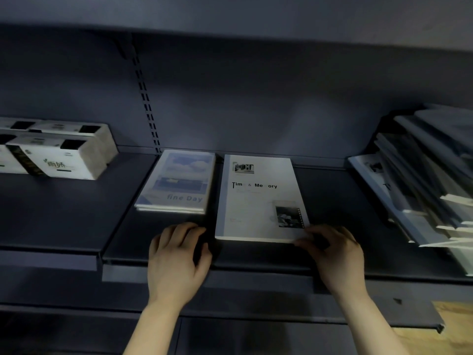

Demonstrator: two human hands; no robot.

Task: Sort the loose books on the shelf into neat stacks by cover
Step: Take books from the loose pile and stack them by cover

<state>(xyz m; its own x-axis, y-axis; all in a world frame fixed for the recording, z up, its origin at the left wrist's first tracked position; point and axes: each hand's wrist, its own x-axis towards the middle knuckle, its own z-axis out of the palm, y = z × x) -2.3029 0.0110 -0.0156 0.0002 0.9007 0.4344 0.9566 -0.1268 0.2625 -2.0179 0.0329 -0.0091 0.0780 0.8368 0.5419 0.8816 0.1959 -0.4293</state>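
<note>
A white book titled "Time & Memory" (258, 201) lies flat on the dark shelf (76, 213). My right hand (335, 254) pinches its near right corner with the fingertips. To its left lies a small stack of blue "fine Day" books (179, 183). My left hand (176, 260) rests on the shelf just in front of that stack, fingers curled loosely, holding nothing. At the right, a loose slanted pile of books (422, 183) leans across the shelf, one "Time & Memory" cover showing at its bottom.
White tissue packs (56, 152) stand at the far left of the shelf. A slotted upright (147, 98) runs up the back panel. Another shelf hangs overhead. A patch of wooden floor (453, 329) shows at the lower right.
</note>
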